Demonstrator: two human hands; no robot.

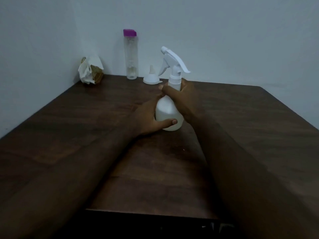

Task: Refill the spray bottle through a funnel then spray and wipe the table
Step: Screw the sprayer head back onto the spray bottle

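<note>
A dark wooden desk (86, 118) stood in a dim, pale-walled corner. At its middle the spray bottle (168, 109) stood upright, the left hand (148, 118) wrapped round its body, the right hand (179, 94) curled round its neck. A hard twist could tip it or knock the funnel (152, 78) just behind. Its liquid level, and the capped clear bottle's (131, 56), were hard to judge.

Dim, diffuse, bluish light fell evenly on the wall (224, 31). The dark table (69, 118) carried a faint sheen at centre, and the forearms (77, 169) sank into shadow against it. The white spray bottle (166, 109) was the brightest area. Focus was soft throughout, and wide-angle distortion slanted the table edges.
</note>
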